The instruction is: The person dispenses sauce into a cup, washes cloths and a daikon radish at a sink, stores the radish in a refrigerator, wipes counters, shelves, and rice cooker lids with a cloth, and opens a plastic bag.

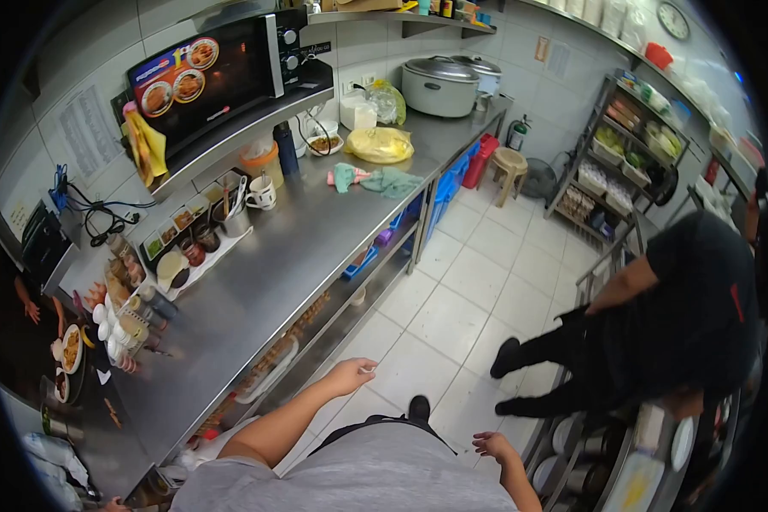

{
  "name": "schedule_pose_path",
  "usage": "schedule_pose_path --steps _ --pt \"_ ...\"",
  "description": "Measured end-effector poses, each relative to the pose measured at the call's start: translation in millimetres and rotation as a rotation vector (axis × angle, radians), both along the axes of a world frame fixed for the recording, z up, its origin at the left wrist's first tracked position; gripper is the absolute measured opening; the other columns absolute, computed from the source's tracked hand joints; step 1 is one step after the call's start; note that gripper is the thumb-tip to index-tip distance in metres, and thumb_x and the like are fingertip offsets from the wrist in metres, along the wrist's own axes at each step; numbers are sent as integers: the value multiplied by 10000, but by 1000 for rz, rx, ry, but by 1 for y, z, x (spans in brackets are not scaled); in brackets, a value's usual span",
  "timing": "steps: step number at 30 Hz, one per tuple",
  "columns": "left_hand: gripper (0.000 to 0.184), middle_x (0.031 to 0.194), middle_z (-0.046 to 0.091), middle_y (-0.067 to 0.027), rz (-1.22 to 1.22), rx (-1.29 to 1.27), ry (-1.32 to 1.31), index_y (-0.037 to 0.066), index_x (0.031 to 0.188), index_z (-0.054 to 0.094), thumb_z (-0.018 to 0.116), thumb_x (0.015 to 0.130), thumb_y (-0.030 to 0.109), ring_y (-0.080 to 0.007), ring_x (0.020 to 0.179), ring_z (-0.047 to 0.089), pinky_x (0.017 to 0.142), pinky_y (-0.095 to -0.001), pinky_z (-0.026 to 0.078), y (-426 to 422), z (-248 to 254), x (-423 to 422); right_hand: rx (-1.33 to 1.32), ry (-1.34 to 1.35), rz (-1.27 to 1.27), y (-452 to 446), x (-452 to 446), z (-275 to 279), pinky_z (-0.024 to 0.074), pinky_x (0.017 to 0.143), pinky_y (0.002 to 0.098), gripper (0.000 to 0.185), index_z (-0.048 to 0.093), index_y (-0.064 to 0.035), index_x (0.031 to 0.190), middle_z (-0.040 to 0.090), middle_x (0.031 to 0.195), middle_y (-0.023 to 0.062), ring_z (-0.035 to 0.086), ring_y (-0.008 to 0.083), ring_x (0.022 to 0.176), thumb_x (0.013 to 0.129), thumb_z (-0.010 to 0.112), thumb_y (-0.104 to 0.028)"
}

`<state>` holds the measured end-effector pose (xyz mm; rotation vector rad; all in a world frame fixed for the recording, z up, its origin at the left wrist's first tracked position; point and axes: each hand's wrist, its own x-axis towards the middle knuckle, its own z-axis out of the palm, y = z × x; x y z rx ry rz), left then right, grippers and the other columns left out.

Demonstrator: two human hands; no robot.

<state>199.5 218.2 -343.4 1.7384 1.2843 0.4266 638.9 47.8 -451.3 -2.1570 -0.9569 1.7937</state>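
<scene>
My left hand point(351, 376) is held out in front of my body, above the floor beside the steel counter point(256, 299). Its fingers are loosely bent with a small pale gap between them, and I see no object in it. Lower down on the other side, my right hand point(491, 445) hangs over the tiles with fingers apart and nothing in them. Neither hand touches the counter. On the counter top lie a green and pink cloth point(384, 181), a yellow plastic bag point(379, 145) and a white mug point(262, 193).
A co-worker in dark clothes point(700, 299) bends at the right side of the aisle. A large lidded pot point(439, 87) stands at the counter's far end. Further off are a wooden stool point(510, 162) and a stocked shelf rack point(619, 145). Sauce bottles point(132, 316) crowd the near left.
</scene>
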Motion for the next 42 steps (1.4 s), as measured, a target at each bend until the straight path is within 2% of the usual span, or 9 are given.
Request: schedule_pose_path --steps 7,10,15,18,20,26,30,35,42 --pt "369 1107 621 -144 267 98 -77 72 1175 597 626 851 246 -244 898 628 815 -346 491 160 42 42 194 145 -103 299 32 56 493 617 302 269 620 -11 1058 637 874 90 604 187 706 832 621 -158" --pt "367 1095 625 -142 469 145 -140 63 1176 594 642 846 216 -222 927 623 831 -329 488 206 45 22 497 95 228 445 -31 125 466 657 260 350 633 8 1090 645 875 70 576 132 739 789 671 -165" --pt "342 1073 640 -126 671 153 -63 47 1172 594 632 851 159 -206 945 616 834 -319 486 296 61 -21 939 184 750 640 -177 218 468 861 332 414 607 -56 1162 637 1052 139 596 255 986 790 673 -225" --pt "319 1089 626 -122 703 231 -45 47 1152 600 624 848 142 -220 935 616 845 -323 477 383 61 -34 1182 29 946 733 -235 210 405 969 399 432 590 -84 1195 571 1181 160 512 298 1143 793 668 -220" --pt "303 1092 616 -126 773 285 -106 45 1121 605 630 835 139 -254 955 606 853 -336 466 444 50 -32 1480 -434 1134 778 -254 190 310 1037 514 460 557 -139 1244 446 1347 155 371 333 1284 809 644 -260" --pt "302 1072 609 -137 569 505 41 48 1108 604 634 813 107 -301 1007 574 912 -353 434 578 84 -6 1326 -492 1096 879 -183 112 229 1043 608 483 508 -229 1296 339 1442 131 252 388 1349 848 581 -395" --pt "287 1069 609 -136 619 440 -29 44 1097 607 624 811 74 -279 968 591 933 -366 421 633 73 1 1142 -789 592 1011 -87 87 208 1042 619 482 474 -219 1336 274 1480 155 203 419 1359 882 543 -365" --pt "271 1062 617 -131 823 400 -88 34 1062 621 610 794 -4 -212 908 616 856 -336 472 710 82 51 1131 -672 865 1196 -111 104 206 1071 570 473 440 -192 1359 249 1490 150 187 411 1364 918 471 -362" --pt "270 1072 618 -146 1024 566 100 8 1044 616 563 786 -56 -249 956 594 735 -310 485 840 95 141 1243 -492 796 1441 -122 92 252 1068 531 460 455 -133 1337 310 1455 142 252 387 1336 916 466 -318"
